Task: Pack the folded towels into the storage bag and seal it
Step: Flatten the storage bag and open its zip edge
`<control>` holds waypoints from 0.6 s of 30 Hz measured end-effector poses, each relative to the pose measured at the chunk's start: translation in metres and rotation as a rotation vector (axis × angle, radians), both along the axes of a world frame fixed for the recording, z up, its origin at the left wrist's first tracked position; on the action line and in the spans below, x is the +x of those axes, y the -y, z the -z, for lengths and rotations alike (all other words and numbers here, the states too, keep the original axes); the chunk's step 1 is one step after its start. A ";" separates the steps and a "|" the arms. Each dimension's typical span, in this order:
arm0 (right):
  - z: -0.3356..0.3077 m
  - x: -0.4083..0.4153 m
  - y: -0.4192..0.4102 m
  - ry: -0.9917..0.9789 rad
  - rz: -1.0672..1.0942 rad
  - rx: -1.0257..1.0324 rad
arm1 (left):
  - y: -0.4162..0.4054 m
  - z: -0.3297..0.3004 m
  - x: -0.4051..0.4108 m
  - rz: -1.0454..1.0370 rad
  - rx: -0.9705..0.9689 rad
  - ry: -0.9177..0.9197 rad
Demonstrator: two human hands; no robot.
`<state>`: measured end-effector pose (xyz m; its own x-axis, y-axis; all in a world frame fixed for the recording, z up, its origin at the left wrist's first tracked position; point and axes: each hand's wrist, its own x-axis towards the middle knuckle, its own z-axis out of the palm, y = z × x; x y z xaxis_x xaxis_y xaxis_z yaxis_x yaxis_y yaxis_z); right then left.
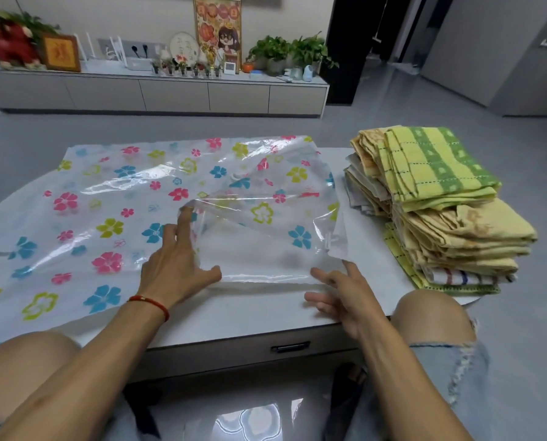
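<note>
Left hand [173,265] flat, fingers spread, pinning storage bag [132,198] at frame centre; right hand [342,291] loosely open, empty, beside its mouth; towels [440,205] waiting right.

White tabletop [259,313], rounded: flower-printed clear storage bag [113,198] spread flat across left and centre; stack of folded towels [440,211] at right edge.

Your storage bag [113,198] runs off the left picture edge, so its far end is unseen. The bag covers most of the counter [253,313]. In the towel stack [440,211] only folded edges of the lower towels show. Your left hand [173,268] has fingertips blurred behind the clear film. The shelf ornaments [186,68] are too small to identify.
</note>
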<state>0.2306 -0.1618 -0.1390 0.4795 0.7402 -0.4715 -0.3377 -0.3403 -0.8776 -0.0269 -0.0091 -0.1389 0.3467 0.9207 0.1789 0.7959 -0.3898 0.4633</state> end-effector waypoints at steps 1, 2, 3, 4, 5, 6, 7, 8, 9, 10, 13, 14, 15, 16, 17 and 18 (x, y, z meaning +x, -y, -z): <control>0.001 -0.002 -0.001 0.069 -0.006 -0.008 | 0.002 0.001 0.000 0.018 0.004 -0.011; 0.000 -0.005 -0.002 0.194 -0.019 -0.027 | 0.004 0.002 0.000 0.034 0.008 -0.029; 0.000 -0.009 -0.003 0.389 -0.054 -0.051 | 0.006 0.003 0.000 0.049 0.012 -0.050; 0.001 -0.017 -0.003 0.660 -0.106 -0.069 | 0.008 0.004 0.000 0.066 0.017 -0.069; 0.002 -0.029 -0.003 0.968 -0.169 -0.043 | 0.010 0.004 0.000 0.086 0.024 -0.082; 0.004 -0.045 -0.003 1.256 -0.252 0.046 | 0.012 0.004 -0.001 0.112 0.032 -0.090; 0.007 -0.063 -0.006 1.472 -0.348 0.150 | 0.014 0.003 -0.002 0.145 0.037 -0.091; 0.011 -0.081 -0.013 1.603 -0.444 0.227 | 0.016 0.001 -0.003 0.184 0.036 -0.076; 0.013 -0.098 -0.021 1.663 -0.547 0.256 | 0.017 -0.002 -0.004 0.224 0.029 -0.041; 0.016 -0.112 -0.030 1.667 -0.641 0.246 | 0.017 -0.005 -0.006 0.257 0.021 0.007; 0.025 -0.128 -0.049 1.581 -0.773 0.178 | 0.015 -0.012 -0.012 0.321 0.045 0.054; 0.029 -0.129 -0.051 1.542 -0.774 0.181 | 0.013 -0.014 -0.014 0.329 0.076 0.036; 0.034 -0.129 -0.050 1.498 -0.770 0.184 | 0.009 -0.017 -0.017 0.323 0.105 0.038; 0.039 -0.129 -0.048 1.474 -0.765 0.188 | 0.004 -0.021 -0.019 0.285 0.128 0.074; 0.044 -0.129 -0.045 1.477 -0.754 0.197 | -0.002 -0.026 -0.019 0.227 0.141 0.145; 0.049 -0.130 -0.042 1.499 -0.728 0.208 | -0.010 -0.034 -0.018 0.150 0.142 0.238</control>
<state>0.1010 -0.1196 -0.1882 -0.0635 0.9815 0.1808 0.9457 0.1171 -0.3033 -0.0447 0.0011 -0.1052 0.4096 0.8224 0.3948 0.6004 -0.5689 0.5621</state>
